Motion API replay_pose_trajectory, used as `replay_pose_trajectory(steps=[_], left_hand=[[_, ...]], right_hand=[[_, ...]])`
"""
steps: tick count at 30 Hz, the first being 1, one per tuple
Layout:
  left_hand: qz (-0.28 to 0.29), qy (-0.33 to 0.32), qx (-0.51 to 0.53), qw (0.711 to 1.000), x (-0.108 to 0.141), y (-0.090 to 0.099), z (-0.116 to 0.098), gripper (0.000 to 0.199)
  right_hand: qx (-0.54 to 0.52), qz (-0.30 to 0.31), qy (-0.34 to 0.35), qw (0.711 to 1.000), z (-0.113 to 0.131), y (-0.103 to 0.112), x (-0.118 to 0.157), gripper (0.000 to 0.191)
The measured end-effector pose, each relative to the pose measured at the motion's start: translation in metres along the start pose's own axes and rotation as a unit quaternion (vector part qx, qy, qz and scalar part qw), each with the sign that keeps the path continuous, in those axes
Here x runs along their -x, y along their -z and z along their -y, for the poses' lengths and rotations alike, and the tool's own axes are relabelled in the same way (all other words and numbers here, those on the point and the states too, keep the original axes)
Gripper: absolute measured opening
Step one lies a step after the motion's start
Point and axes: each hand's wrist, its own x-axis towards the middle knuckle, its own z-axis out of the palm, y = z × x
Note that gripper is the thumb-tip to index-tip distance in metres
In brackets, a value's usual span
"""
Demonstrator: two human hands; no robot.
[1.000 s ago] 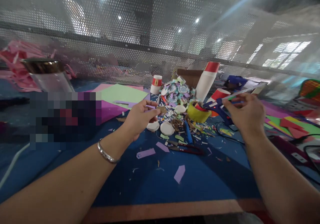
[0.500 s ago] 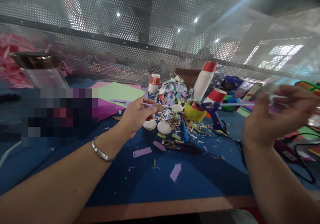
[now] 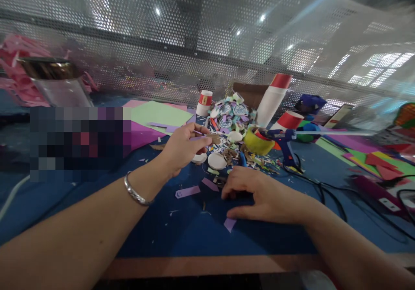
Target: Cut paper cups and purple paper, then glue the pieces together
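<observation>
My left hand (image 3: 188, 149) wears a silver bangle and pinches a small flat brown piece (image 3: 215, 139) between thumb and fingers, above the scraps. Lower on the table is my right hand (image 3: 256, 195), palm down, fingers curved and thumb apart. Under its fingers lie dark scissors, mostly hidden. Its thumb is close to a purple paper piece (image 3: 230, 224); whether they touch I cannot tell. Two more purple strips, one with a small face (image 3: 188, 192) and one plain (image 3: 210, 184), lie to its left. A white disc (image 3: 217, 161) sits between the hands.
A blue glue gun (image 3: 285, 145) with a long glue stick rests by a yellow tape roll (image 3: 258, 142). Behind are a pile of decorated discs (image 3: 231, 113), stacked paper cups (image 3: 274, 100) and a perforated screen. A lidded jar (image 3: 60, 82) stands left; cables and a purple power strip (image 3: 381, 195) lie right.
My right hand has come down from beside the glue stick at the right to the table in front, over the scissors. My left hand still holds the brown piece.
</observation>
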Motion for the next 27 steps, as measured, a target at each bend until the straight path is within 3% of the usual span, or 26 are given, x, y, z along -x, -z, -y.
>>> replay_pose_trajectory(steps=[7,12,16,20,24,27], left_hand=[[0.015,0.019,0.025,0.999,0.004,-0.005,-0.006,0.015],[0.061,0.056,0.03,0.996,0.006,-0.009,-0.005,0.015],[0.093,0.047,0.001,0.995,0.008,-0.012,-0.004,0.013],[0.11,0.018,-0.044,0.993,0.01,-0.011,-0.005,0.015],[0.112,-0.031,-0.129,0.985,0.012,-0.009,-0.005,0.013],[0.132,-0.045,-0.138,0.981,0.014,-0.008,-0.005,0.011]], right_hand=[[-0.031,0.047,-0.023,0.998,0.009,0.005,0.004,0.023],[-0.049,0.075,-0.037,0.995,0.013,0.007,0.006,0.017],[-0.065,0.074,-0.038,0.994,0.015,0.009,0.007,0.013],[-0.114,-0.006,-0.075,0.991,0.011,0.012,0.008,0.01],[-0.167,-0.133,-0.134,0.968,0.0,0.015,0.007,0.012],[-0.182,-0.18,-0.162,0.953,-0.009,0.014,0.005,0.017]])
